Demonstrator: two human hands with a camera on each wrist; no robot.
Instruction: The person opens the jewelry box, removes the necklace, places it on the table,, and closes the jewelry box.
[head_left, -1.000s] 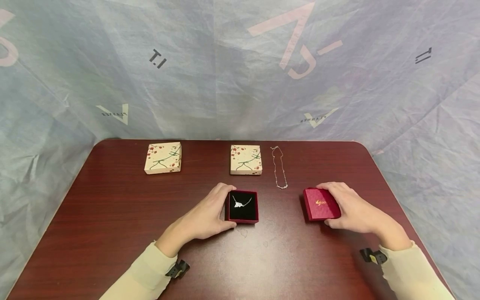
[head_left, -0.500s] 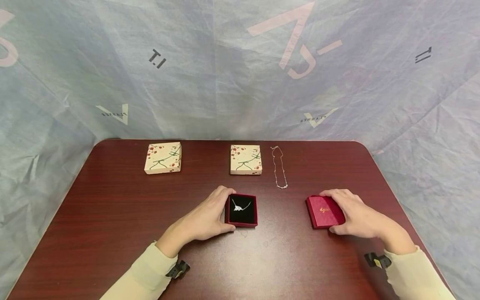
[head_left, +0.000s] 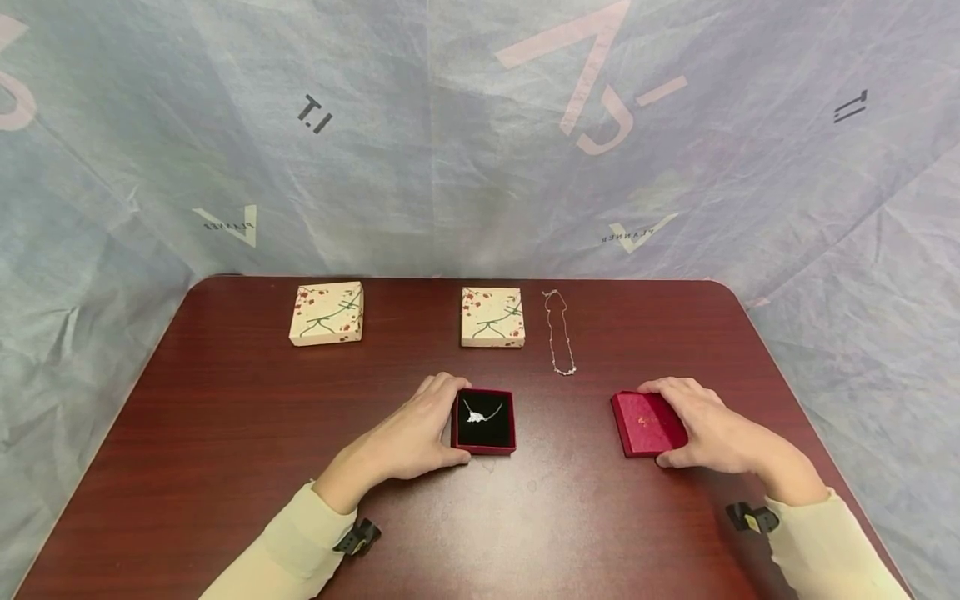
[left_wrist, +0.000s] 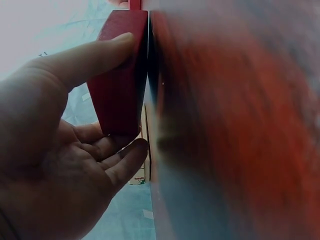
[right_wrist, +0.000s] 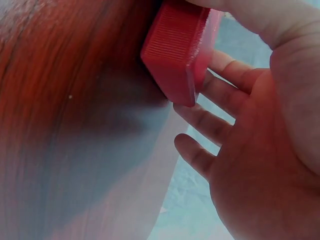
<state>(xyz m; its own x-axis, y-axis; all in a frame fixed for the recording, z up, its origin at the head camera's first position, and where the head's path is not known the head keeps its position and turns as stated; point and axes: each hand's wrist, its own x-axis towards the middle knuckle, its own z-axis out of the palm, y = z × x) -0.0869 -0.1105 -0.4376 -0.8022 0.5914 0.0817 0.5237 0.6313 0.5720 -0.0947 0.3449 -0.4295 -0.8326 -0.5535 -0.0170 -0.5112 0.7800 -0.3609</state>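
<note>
My left hand [head_left: 408, 429] grips a small red jewelry box [head_left: 486, 451] by its left side, thumb at the near edge and fingers at the far one. The box has no lid on; a silver necklace [head_left: 476, 417] lies on its black lining. In the left wrist view the thumb presses the side of the red box [left_wrist: 117, 85], close over the table. Further right, my right hand [head_left: 712, 429] holds the red box lid [head_left: 643, 427], gold lettering facing up. The right wrist view shows the fingers behind the lid [right_wrist: 172, 55], which is tilted, its ribbed inside partly showing.
Two cream boxes with a floral print, one at the left [head_left: 327, 315] and one at the middle [head_left: 492, 318], stand along the back of the brown table [head_left: 262, 433]. Beside the middle one lies a second silver necklace [head_left: 567, 369], stretched out. A grey cloth backdrop [head_left: 375, 167] surrounds the table.
Over the first half second the red box came slightly toward me, and my right hand moved the lid a little right and nearer. Since then both hands have hardly moved.
</note>
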